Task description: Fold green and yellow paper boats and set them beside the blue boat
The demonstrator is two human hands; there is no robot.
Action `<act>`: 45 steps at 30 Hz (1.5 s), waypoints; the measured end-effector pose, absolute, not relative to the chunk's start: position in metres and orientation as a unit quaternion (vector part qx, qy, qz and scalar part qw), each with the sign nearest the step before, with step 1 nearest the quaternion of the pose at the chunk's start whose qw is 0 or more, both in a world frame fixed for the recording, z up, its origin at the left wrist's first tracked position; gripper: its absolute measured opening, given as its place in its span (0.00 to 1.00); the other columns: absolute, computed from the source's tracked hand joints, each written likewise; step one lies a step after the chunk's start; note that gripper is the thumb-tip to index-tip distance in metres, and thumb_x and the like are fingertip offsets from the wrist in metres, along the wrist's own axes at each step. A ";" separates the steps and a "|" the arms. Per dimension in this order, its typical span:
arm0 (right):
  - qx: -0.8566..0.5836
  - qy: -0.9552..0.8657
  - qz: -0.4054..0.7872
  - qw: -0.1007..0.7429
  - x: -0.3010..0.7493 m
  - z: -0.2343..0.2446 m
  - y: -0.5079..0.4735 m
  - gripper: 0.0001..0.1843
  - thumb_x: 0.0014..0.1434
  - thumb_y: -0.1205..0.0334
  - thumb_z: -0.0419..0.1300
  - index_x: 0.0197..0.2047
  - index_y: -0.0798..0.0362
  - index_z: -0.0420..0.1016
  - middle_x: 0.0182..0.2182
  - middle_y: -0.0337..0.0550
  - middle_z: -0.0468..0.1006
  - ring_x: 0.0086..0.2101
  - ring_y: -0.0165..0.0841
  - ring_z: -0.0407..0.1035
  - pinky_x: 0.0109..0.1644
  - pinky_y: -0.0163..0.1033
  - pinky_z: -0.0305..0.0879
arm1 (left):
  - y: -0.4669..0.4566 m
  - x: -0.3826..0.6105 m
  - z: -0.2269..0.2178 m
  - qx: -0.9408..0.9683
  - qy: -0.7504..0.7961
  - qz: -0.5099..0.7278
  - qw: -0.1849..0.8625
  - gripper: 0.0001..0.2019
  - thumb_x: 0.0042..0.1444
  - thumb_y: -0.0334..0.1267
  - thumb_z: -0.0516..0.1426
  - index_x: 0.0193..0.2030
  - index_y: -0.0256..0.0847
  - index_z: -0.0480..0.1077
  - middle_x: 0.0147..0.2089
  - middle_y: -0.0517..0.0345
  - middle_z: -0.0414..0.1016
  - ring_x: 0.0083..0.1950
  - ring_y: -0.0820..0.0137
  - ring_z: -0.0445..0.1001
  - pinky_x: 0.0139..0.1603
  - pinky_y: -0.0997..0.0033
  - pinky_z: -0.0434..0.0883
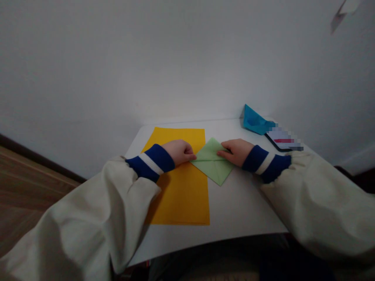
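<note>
A pale-green, diamond-shaped folded paper (215, 169) lies mid-table, its left corner over the right edge of a yellow rectangular paper sheet (181, 195), the rest over the white tabletop (243, 210). The left hand (180, 152) pinches that corner; the right hand (238, 151) touches the right side, its grip unclear. Far right stands a blue folded paper shape (254, 121).

It looks like a room in a home, perhaps a study corner: a small white table (246, 212) set against a pale wall (187, 58), brown wood-grained boarding (29, 191) (door or furniture, hard to tell) at the left, and green paper (212, 149) and yellow paper (184, 199).
</note>
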State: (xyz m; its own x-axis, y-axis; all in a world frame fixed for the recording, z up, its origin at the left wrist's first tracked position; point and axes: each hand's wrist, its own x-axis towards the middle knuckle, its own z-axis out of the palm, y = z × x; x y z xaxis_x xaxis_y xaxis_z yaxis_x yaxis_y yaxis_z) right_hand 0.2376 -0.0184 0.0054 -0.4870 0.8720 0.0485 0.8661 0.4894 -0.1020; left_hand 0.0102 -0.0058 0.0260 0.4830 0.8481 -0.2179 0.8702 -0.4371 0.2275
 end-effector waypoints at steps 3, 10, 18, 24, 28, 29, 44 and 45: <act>-0.506 -0.861 0.030 0.043 0.238 0.005 -0.018 0.18 0.58 0.50 0.47 0.25 0.53 0.65 0.21 0.40 0.66 0.23 0.28 0.54 0.28 0.36 0.47 | -0.006 0.010 0.027 0.848 0.503 -0.050 0.160 0.14 0.52 0.46 0.52 0.24 0.38 0.68 0.21 0.62 0.63 0.23 0.75 0.59 0.25 0.73 0.54; -0.487 -0.870 0.059 0.049 0.239 0.005 -0.017 0.16 0.59 0.53 0.48 0.27 0.54 0.66 0.22 0.40 0.67 0.24 0.29 0.56 0.30 0.35 0.50 | -0.005 0.009 0.026 0.843 0.510 -0.046 0.167 0.13 0.50 0.47 0.55 0.26 0.38 0.67 0.22 0.62 0.64 0.24 0.75 0.60 0.25 0.74 0.55; -0.484 -0.869 0.088 0.050 0.242 0.006 -0.017 0.16 0.59 0.54 0.48 0.24 0.53 0.64 0.20 0.39 0.64 0.23 0.28 0.55 0.30 0.35 0.49 | -0.002 0.004 0.026 0.838 0.483 -0.041 0.251 0.08 0.47 0.41 0.56 0.31 0.38 0.70 0.23 0.63 0.67 0.24 0.75 0.64 0.25 0.77 0.58; -0.487 -0.867 0.092 0.058 0.244 0.006 -0.017 0.16 0.58 0.53 0.48 0.25 0.53 0.64 0.20 0.37 0.63 0.23 0.28 0.55 0.29 0.35 0.48 | -0.008 0.008 0.030 0.857 0.483 -0.013 0.180 0.13 0.50 0.46 0.55 0.28 0.38 0.71 0.24 0.61 0.68 0.25 0.75 0.63 0.26 0.75 0.57; -0.494 -0.864 0.078 0.057 0.240 0.006 -0.015 0.16 0.58 0.53 0.49 0.23 0.53 0.62 0.19 0.36 0.61 0.22 0.27 0.53 0.28 0.35 0.47 | -0.008 0.008 0.028 0.863 0.486 -0.031 0.136 0.14 0.51 0.47 0.53 0.26 0.38 0.70 0.22 0.61 0.66 0.23 0.75 0.60 0.25 0.74 0.54; -0.497 -0.863 0.073 0.058 0.239 0.006 -0.015 0.16 0.58 0.53 0.49 0.23 0.53 0.62 0.18 0.36 0.61 0.22 0.27 0.53 0.28 0.34 0.47 | -0.007 0.007 0.027 0.861 0.489 -0.039 0.133 0.15 0.52 0.47 0.53 0.26 0.38 0.70 0.21 0.61 0.66 0.23 0.75 0.60 0.24 0.74 0.54; -0.498 -0.863 0.068 0.049 0.238 0.008 -0.017 0.15 0.58 0.55 0.49 0.23 0.53 0.62 0.19 0.37 0.62 0.22 0.27 0.53 0.28 0.34 0.48 | -0.003 0.009 0.024 0.855 0.487 -0.019 0.176 0.09 0.50 0.41 0.54 0.34 0.38 0.69 0.25 0.62 0.66 0.26 0.74 0.62 0.27 0.76 0.57; -0.494 -0.865 0.067 0.052 0.239 0.007 -0.018 0.15 0.58 0.55 0.48 0.23 0.53 0.62 0.19 0.38 0.62 0.22 0.27 0.53 0.28 0.34 0.48 | -0.003 0.009 0.025 0.853 0.486 -0.017 0.190 0.09 0.50 0.40 0.55 0.33 0.38 0.69 0.25 0.63 0.66 0.26 0.75 0.62 0.27 0.76 0.58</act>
